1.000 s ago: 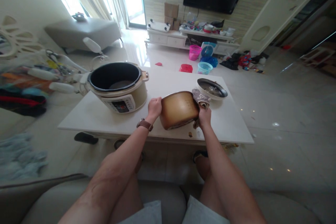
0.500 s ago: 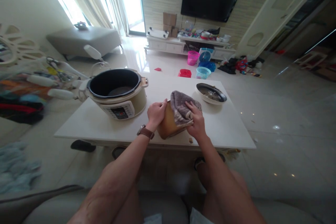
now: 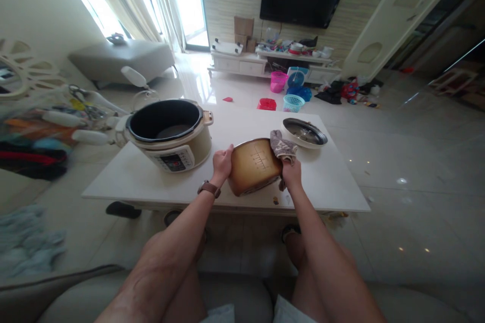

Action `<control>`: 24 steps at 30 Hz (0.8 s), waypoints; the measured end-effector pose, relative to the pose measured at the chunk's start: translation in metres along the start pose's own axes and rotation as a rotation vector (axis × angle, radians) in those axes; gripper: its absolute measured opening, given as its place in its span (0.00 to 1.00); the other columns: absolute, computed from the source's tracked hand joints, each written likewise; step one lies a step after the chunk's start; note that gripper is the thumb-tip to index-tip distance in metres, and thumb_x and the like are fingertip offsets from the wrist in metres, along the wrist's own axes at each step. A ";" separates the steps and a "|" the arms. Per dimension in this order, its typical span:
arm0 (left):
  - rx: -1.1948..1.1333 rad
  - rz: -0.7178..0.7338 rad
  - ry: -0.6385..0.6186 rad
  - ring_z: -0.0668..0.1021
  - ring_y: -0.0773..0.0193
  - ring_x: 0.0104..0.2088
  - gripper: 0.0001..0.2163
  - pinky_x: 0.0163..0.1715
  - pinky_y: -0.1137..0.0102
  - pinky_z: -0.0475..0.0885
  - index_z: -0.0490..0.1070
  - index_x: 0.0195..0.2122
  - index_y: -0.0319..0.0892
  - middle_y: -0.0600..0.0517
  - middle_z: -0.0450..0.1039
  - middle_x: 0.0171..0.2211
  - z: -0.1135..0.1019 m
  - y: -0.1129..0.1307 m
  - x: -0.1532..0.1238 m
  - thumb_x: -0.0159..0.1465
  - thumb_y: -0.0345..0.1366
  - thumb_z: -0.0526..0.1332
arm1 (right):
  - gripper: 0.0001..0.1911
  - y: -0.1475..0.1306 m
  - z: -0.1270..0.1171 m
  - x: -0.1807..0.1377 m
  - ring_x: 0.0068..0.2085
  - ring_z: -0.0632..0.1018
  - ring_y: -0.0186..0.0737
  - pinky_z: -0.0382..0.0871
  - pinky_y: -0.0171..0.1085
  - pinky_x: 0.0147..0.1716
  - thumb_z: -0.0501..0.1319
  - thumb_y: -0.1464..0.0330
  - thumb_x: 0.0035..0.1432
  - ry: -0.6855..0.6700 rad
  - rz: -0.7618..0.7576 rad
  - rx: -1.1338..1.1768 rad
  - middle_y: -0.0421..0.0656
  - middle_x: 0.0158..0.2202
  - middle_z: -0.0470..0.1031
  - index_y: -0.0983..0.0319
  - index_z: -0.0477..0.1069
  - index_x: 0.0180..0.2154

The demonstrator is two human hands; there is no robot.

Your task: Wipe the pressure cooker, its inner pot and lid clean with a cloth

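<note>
A gold-brown inner pot (image 3: 253, 165) is tilted toward me at the near edge of the white table (image 3: 151, 179), its inside with level marks showing. My left hand (image 3: 222, 162), with a brown watch on the wrist, grips the pot's left rim. My right hand (image 3: 291, 173) is closed on a grey cloth (image 3: 282, 145) pressed against the pot's right rim. The open cream rice cooker (image 3: 170, 133) stands to the left of the pot.
A round lid (image 3: 305, 131) lies on the table's far right. Small crumbs (image 3: 275, 201) sit near the front edge. Coloured baskets (image 3: 293, 102) and clutter lie on the floor before a TV stand (image 3: 265, 63). Toys crowd the left side.
My right hand has drawn the cloth from over the pot's side back to its right rim, uncovering the pot's inside. My left hand has kept its grip.
</note>
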State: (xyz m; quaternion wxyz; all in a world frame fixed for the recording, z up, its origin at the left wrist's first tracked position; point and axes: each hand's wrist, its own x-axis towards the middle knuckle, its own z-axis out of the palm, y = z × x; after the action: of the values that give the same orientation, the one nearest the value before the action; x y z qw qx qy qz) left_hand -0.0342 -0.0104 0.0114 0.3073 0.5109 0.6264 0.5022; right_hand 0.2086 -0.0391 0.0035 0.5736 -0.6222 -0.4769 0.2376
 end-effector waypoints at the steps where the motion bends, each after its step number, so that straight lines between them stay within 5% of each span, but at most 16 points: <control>1: -0.017 -0.014 -0.002 0.53 0.67 0.22 0.31 0.25 0.65 0.48 0.46 0.17 0.47 0.56 0.45 0.18 0.001 -0.002 0.001 0.64 0.65 0.51 | 0.20 0.003 0.000 0.003 0.40 0.81 0.52 0.75 0.47 0.45 0.63 0.51 0.54 0.033 0.055 0.003 0.46 0.33 0.84 0.62 0.80 0.33; 5: 0.001 0.044 -0.047 0.57 0.66 0.24 0.25 0.26 0.67 0.52 0.49 0.19 0.46 0.56 0.50 0.19 0.002 0.008 0.001 0.67 0.56 0.52 | 0.22 0.006 -0.001 0.006 0.40 0.80 0.52 0.74 0.46 0.42 0.65 0.49 0.51 0.084 0.123 0.009 0.46 0.33 0.84 0.61 0.80 0.33; 10: 0.178 0.257 -0.151 0.69 0.62 0.32 0.16 0.34 0.69 0.60 0.67 0.30 0.45 0.54 0.69 0.28 -0.003 0.037 -0.009 0.62 0.52 0.62 | 0.23 0.003 -0.003 0.003 0.40 0.79 0.53 0.72 0.47 0.42 0.64 0.46 0.50 0.073 0.130 -0.013 0.47 0.34 0.84 0.60 0.79 0.31; 17: 0.211 0.242 -0.209 0.67 0.64 0.28 0.21 0.30 0.69 0.56 0.66 0.28 0.44 0.56 0.67 0.25 -0.008 0.040 -0.010 0.56 0.55 0.69 | 0.22 0.005 -0.002 0.002 0.40 0.79 0.53 0.72 0.47 0.43 0.63 0.47 0.52 0.068 0.120 -0.016 0.47 0.33 0.83 0.60 0.79 0.31; 21: 0.161 0.206 -0.210 0.66 0.65 0.28 0.22 0.29 0.69 0.55 0.64 0.26 0.44 0.57 0.64 0.24 -0.011 0.035 -0.008 0.55 0.55 0.70 | 0.20 -0.003 0.001 -0.005 0.39 0.80 0.53 0.74 0.48 0.43 0.61 0.52 0.55 0.068 0.026 -0.052 0.49 0.34 0.84 0.62 0.80 0.34; 24: 0.115 0.185 -0.241 0.66 0.65 0.28 0.22 0.29 0.69 0.56 0.65 0.26 0.44 0.57 0.65 0.24 -0.012 0.031 -0.006 0.54 0.55 0.71 | 0.20 -0.019 -0.002 -0.014 0.47 0.82 0.55 0.74 0.50 0.51 0.59 0.60 0.59 -0.042 -0.224 -0.102 0.51 0.45 0.85 0.63 0.81 0.46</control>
State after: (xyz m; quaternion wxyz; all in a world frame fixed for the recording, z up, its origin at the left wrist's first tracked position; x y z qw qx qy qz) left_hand -0.0330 -0.0206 0.0435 0.3031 0.6396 0.5629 0.4269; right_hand 0.1975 -0.0545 0.0181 0.5541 -0.5883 -0.5668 0.1602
